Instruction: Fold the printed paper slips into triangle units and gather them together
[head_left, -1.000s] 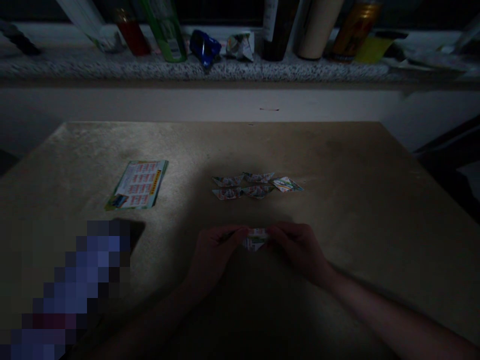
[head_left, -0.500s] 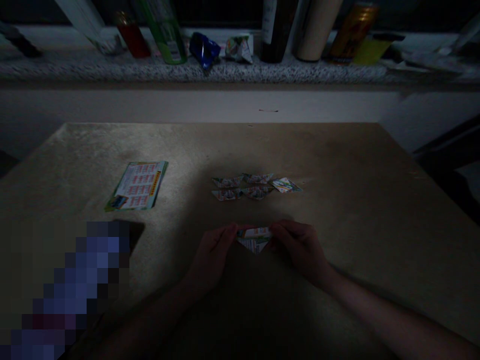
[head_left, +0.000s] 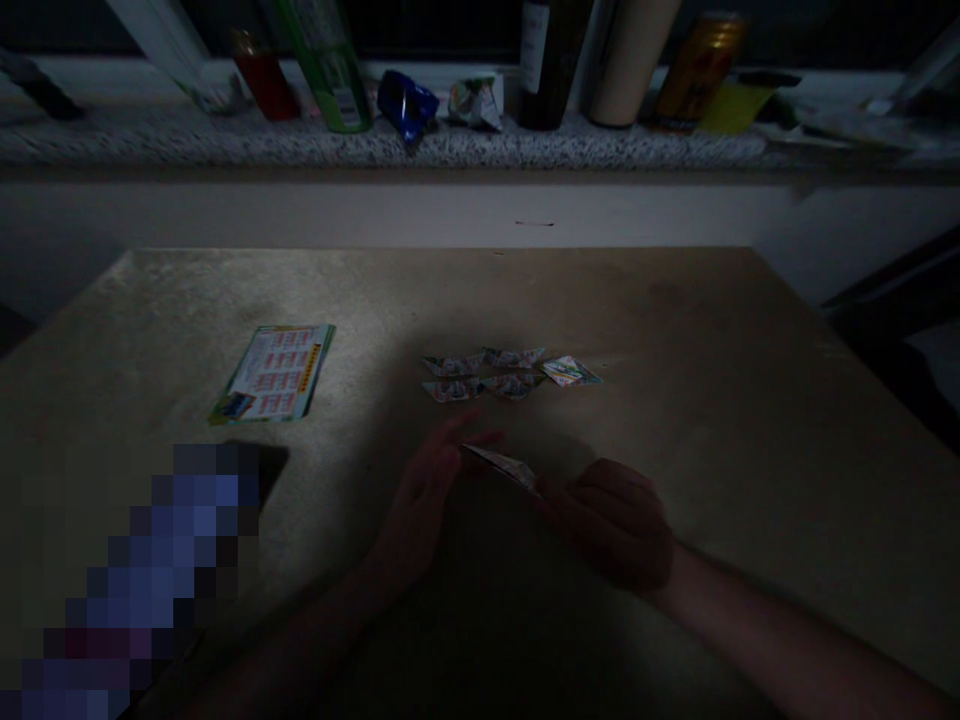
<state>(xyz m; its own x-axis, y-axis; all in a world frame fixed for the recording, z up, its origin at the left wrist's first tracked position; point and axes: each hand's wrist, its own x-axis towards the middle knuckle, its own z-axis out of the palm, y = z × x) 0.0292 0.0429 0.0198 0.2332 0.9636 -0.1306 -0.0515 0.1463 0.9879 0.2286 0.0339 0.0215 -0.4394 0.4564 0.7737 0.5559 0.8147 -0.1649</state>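
Note:
A small folded piece of printed paper (head_left: 504,466) is pinched at its right end by my right hand (head_left: 611,520). It is tilted, with its thin edge toward me and its far tip pointing left. My left hand (head_left: 424,490) is off the paper or barely at its left tip, its fingers stretched apart. Beyond the hands, several small folded paper boats (head_left: 454,390) lie in two rows on the table. At their right end sits a diamond-shaped folded paper (head_left: 571,371).
A stack of printed calendar sheets (head_left: 277,372) lies at the left of the wooden table (head_left: 675,330). A blurred-out blue object (head_left: 172,540) is at the front left. On the granite sill (head_left: 435,150) stand a green bottle (head_left: 330,80), a dark bottle (head_left: 551,70), a gold can (head_left: 697,75) and wrappers.
The folded paper has turned from facing me to a tilted, edge-on position. My left hand has loosened and spread its fingers, while my right hand has moved slightly right and down.

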